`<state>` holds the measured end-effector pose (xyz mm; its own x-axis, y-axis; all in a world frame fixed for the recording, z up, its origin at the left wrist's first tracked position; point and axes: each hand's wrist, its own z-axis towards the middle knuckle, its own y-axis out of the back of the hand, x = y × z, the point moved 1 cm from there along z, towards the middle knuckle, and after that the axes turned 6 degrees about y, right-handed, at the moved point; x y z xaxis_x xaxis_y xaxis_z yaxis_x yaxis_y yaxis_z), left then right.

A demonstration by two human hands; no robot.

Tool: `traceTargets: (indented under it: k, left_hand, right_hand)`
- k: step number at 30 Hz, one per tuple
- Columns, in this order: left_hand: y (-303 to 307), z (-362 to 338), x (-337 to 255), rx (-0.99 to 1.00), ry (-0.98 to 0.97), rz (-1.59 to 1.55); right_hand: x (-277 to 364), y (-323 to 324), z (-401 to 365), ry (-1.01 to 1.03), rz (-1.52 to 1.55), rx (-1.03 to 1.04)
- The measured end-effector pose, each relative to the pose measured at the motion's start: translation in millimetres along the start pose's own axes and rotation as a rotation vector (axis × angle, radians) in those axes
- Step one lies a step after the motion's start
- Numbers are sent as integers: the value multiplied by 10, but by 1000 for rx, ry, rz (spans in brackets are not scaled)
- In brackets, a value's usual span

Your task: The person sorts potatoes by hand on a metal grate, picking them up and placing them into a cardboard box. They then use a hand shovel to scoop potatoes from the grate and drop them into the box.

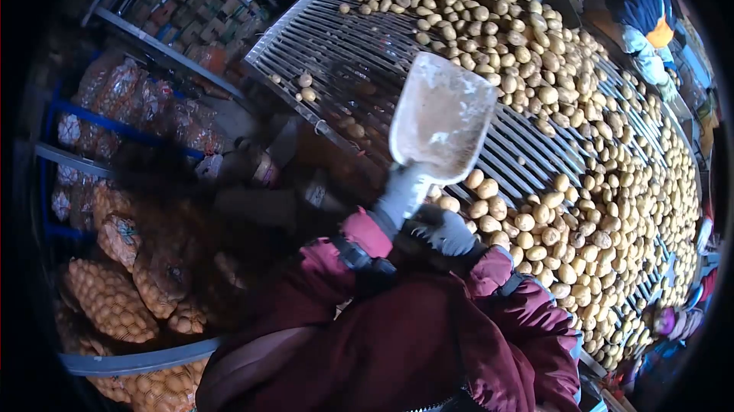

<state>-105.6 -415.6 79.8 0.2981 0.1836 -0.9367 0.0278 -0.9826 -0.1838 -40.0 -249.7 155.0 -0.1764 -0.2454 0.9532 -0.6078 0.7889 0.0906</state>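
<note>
My left hand (pixel 403 192), in a grey glove, is closed round the neck of a worn, pale scoop (pixel 443 118). The scoop's broad, dirty pan carries no potatoes and is held over the slatted metal table (pixel 336 37). Close beside it, my right hand (pixel 446 233), also gloved, has its fingers curled towards the left hand. Whether it grips the scoop's handle or something else is hidden. Loose potatoes (pixel 562 248) lie on the slats just to the right of both hands.
More potatoes spread along the slats to the far right. Filled net sacks (pixel 111 301) stand at left beside a blue frame (pixel 126 131) and grey rails (pixel 141 362). A co-worker's sleeve (pixel 644 53) reaches in at upper right; other people are partly visible at lower right.
</note>
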Motion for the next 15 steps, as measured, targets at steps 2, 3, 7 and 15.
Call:
traceTargets:
  k: [2,3,7,15]
  left_hand:
    - [487,106,-486,-219,-4,-240]
    - [725,102,-863,-344,-128,26]
    - [2627,934,-1165,-616,-405,374]
    - [4073,1620,-1817,-1082,-198,1210]
  right_hand:
    - [-134,-144,129,424,43,-3]
    - [-86,-136,121,351,45,0]
    - [-493,-10,37,167,-39,-33]
    - [-555,-4,-462,-217,318,-234]
